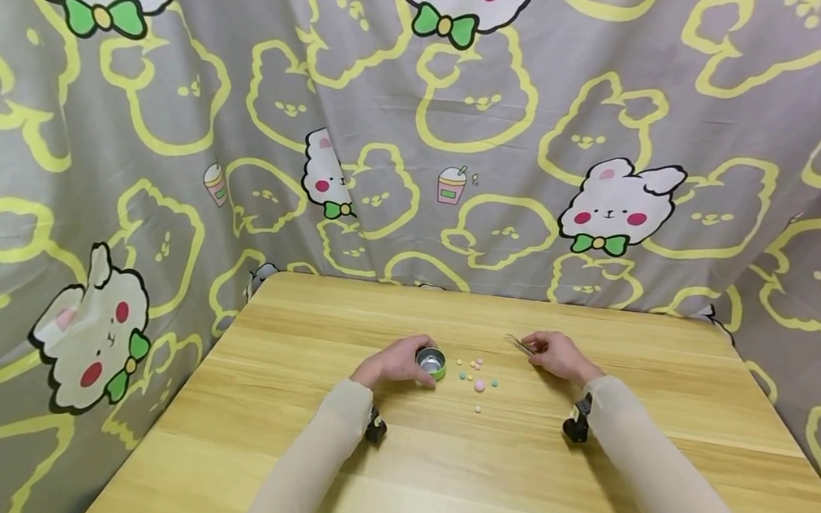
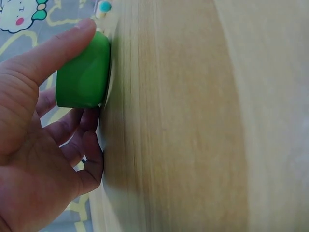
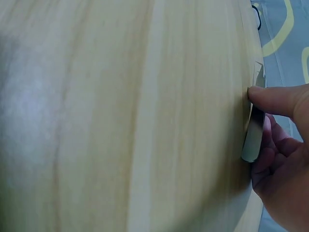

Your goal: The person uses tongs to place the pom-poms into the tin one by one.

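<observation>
My left hand (image 1: 400, 360) grips a small round green cup (image 1: 433, 364) with a shiny metal inside, its thumb and fingers on either side of the wall. In the left wrist view the green outer wall (image 2: 84, 72) shows between thumb and fingers, close to the tabletop. Metal tweezers (image 1: 520, 345) are pinched in my right hand (image 1: 556, 354), their tips pointing left and away from me. The right wrist view shows the broad end of the tweezers (image 3: 253, 140) under the thumb. Several small pink, yellow, teal and white balls lie between the hands, the largest a pink ball (image 1: 480, 386).
A wood-grain table (image 1: 434, 487) spreads under both arms. Behind and beside it hangs a grey curtain (image 1: 393, 125) with yellow outlines and cartoon animals. A white ball (image 1: 478, 409) lies nearest to me, apart from the others.
</observation>
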Demonstrator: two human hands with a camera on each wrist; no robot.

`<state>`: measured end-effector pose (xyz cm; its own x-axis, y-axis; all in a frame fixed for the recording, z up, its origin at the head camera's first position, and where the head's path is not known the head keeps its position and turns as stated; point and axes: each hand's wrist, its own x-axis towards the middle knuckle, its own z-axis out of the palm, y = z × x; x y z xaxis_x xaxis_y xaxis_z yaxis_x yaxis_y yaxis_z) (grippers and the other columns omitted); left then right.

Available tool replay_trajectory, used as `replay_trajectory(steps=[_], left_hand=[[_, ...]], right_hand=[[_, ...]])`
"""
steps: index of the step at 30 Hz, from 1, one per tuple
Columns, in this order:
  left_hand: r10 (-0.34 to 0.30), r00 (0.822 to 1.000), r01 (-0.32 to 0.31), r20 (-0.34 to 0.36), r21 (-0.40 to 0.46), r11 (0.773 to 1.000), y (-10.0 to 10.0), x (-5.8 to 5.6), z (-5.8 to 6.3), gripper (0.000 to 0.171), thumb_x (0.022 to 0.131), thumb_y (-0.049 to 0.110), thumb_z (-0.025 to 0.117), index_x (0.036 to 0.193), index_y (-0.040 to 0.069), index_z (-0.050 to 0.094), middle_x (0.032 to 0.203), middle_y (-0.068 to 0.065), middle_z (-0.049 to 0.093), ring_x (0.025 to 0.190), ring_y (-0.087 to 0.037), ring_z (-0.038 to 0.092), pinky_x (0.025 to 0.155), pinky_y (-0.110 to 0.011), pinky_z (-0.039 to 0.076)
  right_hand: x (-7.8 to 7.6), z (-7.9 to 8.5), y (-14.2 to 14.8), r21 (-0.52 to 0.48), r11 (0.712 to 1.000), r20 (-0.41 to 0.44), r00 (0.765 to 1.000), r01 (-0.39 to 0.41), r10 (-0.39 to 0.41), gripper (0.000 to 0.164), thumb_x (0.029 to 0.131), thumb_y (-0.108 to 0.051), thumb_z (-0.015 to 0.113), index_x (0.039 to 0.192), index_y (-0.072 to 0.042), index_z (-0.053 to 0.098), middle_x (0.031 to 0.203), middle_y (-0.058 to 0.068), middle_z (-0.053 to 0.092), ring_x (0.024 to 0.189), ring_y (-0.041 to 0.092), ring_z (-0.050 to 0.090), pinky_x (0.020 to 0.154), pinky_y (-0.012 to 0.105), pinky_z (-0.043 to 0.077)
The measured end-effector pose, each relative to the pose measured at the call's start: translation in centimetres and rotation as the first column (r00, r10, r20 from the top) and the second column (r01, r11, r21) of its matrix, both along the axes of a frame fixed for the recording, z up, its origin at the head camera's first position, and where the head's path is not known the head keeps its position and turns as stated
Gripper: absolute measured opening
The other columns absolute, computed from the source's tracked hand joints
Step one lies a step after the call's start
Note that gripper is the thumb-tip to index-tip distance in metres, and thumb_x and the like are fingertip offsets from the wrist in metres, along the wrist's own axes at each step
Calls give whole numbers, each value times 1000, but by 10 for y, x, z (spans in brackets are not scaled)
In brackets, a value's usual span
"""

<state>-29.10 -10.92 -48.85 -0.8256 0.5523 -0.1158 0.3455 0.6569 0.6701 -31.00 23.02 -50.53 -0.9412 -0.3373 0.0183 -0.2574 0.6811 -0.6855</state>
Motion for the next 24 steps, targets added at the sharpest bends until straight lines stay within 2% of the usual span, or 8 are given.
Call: replay_trajectory(steps=[6,10,16,24], left_hand=[[12,999,-12,37,5,1000,-1,-1,1,67,70,28,85,125,13,51,112,1,58,103,-14,55,92,-33,41],[27,997,-29,70,29,999,-2,0,2,65,71,28,84,126,15,51,113,0,58,103,-15,54,92,-34,40],[25,997,-27,67,40,999,-1,2,4,59,73,26,83,123,15,53,111,1,58,101,-14,54,91,-34,41],[26,998,-29,64,43,999,-1,2,3,57,74,25,83,121,15,54,109,2,59,100,-14,54,90,-34,41]], right_hand=[[0,0,1,-7,1000,-10,1000,-3,2,28,82,2,66,110,5,63,88,9,62,83,21,55,75,35,43],[1,0,2,-9,1000,-19,1000,-14,14,27,82,4,66,108,6,63,86,8,60,80,20,53,73,34,42],[6,4,5,-2,1000,-9,1000,-16,16,26,83,4,64,109,6,63,86,7,59,80,20,53,72,34,43],[17,11,10,14,999,18,999,-32,32,24,83,4,58,106,7,62,81,7,56,69,18,49,59,30,42]])
